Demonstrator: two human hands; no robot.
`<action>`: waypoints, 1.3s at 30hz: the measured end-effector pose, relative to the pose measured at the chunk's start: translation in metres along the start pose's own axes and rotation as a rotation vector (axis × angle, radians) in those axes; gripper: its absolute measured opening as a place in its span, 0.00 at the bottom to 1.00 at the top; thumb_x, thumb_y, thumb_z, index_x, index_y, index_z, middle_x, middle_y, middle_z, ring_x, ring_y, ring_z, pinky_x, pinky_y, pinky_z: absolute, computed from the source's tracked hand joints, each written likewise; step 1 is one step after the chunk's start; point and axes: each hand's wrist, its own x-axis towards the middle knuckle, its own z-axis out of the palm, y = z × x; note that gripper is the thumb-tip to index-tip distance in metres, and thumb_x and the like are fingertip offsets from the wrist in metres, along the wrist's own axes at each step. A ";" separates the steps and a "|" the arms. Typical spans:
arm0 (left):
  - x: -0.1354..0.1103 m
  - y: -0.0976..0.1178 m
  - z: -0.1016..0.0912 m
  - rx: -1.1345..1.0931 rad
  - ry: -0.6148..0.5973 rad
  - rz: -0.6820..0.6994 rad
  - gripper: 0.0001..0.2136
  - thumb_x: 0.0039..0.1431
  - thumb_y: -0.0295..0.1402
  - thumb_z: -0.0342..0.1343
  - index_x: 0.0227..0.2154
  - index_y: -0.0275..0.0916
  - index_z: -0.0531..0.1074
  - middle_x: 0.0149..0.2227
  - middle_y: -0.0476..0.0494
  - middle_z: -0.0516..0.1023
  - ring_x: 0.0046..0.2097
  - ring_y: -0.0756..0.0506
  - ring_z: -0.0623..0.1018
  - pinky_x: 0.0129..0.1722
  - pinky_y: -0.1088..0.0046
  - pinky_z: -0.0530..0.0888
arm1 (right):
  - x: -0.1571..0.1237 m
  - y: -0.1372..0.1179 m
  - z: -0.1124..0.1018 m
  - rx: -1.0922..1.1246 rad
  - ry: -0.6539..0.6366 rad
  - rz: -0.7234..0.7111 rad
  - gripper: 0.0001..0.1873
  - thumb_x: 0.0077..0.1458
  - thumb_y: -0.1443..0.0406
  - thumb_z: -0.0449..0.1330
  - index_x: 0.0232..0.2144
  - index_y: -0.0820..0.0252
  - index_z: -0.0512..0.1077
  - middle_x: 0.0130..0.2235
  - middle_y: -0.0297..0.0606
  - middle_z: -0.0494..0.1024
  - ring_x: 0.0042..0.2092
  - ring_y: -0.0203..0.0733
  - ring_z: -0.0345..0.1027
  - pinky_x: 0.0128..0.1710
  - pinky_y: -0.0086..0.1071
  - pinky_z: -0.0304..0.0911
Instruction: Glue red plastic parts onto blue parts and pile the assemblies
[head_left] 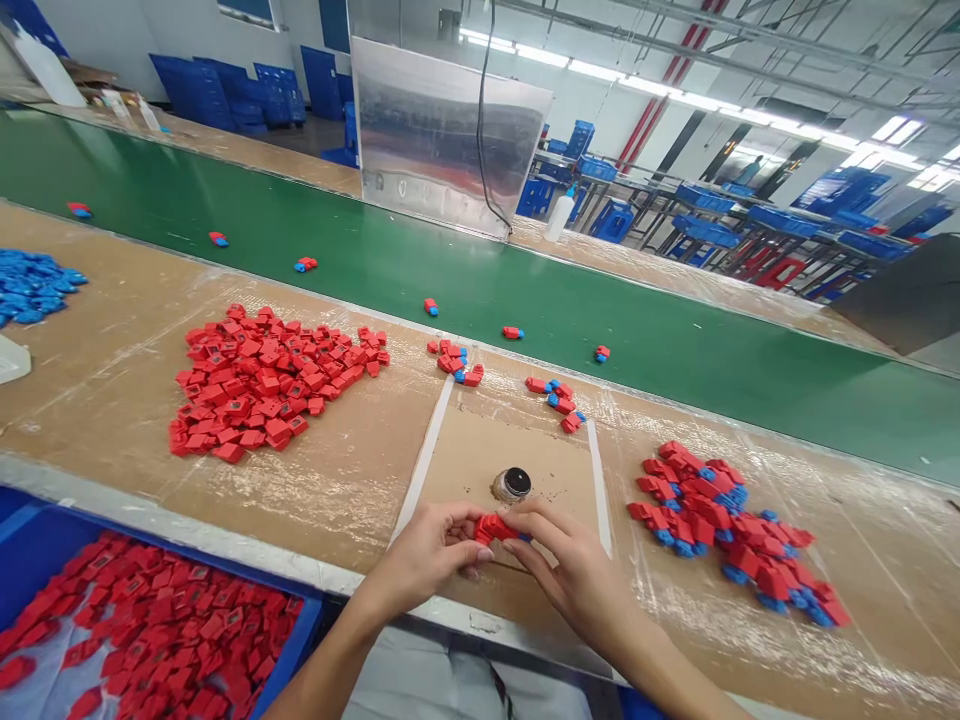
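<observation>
My left hand [429, 548] and my right hand [570, 570] meet at the near edge of the brown worktable [105, 380], both pinching one small red plastic part [495, 527] between their fingertips. A hint of blue shows at that part's right end. Just beyond my fingers sits a small round black-topped fixture [514, 484] set in a taped rectangle on the table. A big heap of red parts [262, 380] lies to the left. A pile of joined red-and-blue pieces [731, 530] lies to the right.
A green conveyor belt [675, 340] runs behind the table, carrying spaced red-and-blue pieces [513, 332]. Small clusters of pieces [457, 362] lie near its edge. A blue bin of red parts [135, 630] is at lower left, blue parts [34, 285] at far left, a metal panel [442, 135] beyond.
</observation>
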 end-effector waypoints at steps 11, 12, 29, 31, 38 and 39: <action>-0.005 -0.003 -0.007 0.153 -0.052 -0.021 0.07 0.56 0.30 0.54 0.35 0.34 0.74 0.27 0.50 0.71 0.28 0.51 0.69 0.28 0.76 0.68 | -0.010 -0.005 0.017 -0.223 -0.042 -0.079 0.12 0.66 0.72 0.48 0.47 0.59 0.68 0.38 0.44 0.72 0.37 0.43 0.67 0.33 0.33 0.66; -0.005 -0.003 -0.007 0.149 -0.050 -0.019 0.07 0.56 0.30 0.54 0.35 0.34 0.74 0.27 0.50 0.71 0.27 0.52 0.69 0.28 0.76 0.68 | -0.010 -0.005 0.018 -0.236 -0.037 -0.083 0.12 0.66 0.72 0.48 0.47 0.60 0.68 0.38 0.44 0.72 0.37 0.43 0.68 0.33 0.33 0.66; 0.031 0.101 -0.120 1.233 0.723 -0.128 0.22 0.64 0.41 0.44 0.58 0.40 0.62 0.35 0.42 0.80 0.38 0.41 0.80 0.37 0.69 0.73 | -0.092 0.120 -0.154 -0.426 0.417 0.625 0.17 0.55 0.46 0.54 0.40 0.45 0.71 0.37 0.41 0.81 0.33 0.56 0.76 0.31 0.47 0.72; 0.051 0.111 -0.133 1.422 0.786 -0.175 0.20 0.64 0.39 0.43 0.54 0.36 0.67 0.36 0.35 0.80 0.42 0.35 0.79 0.40 0.63 0.72 | -0.116 0.154 -0.178 -0.437 0.416 0.700 0.17 0.52 0.45 0.54 0.38 0.43 0.71 0.35 0.40 0.81 0.31 0.57 0.76 0.28 0.47 0.71; 0.084 0.109 -0.157 1.725 0.726 -0.391 0.20 0.65 0.39 0.34 0.49 0.32 0.64 0.35 0.25 0.79 0.39 0.25 0.79 0.35 0.56 0.70 | -0.089 0.211 -0.202 -0.489 0.292 0.544 0.24 0.58 0.46 0.52 0.48 0.53 0.70 0.49 0.46 0.75 0.46 0.55 0.73 0.42 0.45 0.71; 0.085 0.108 -0.163 1.724 0.693 -0.394 0.19 0.65 0.39 0.34 0.47 0.33 0.64 0.34 0.26 0.79 0.39 0.26 0.79 0.35 0.57 0.70 | -0.067 0.220 -0.203 -0.486 0.289 0.536 0.25 0.60 0.47 0.50 0.50 0.55 0.69 0.50 0.47 0.74 0.46 0.53 0.72 0.42 0.44 0.71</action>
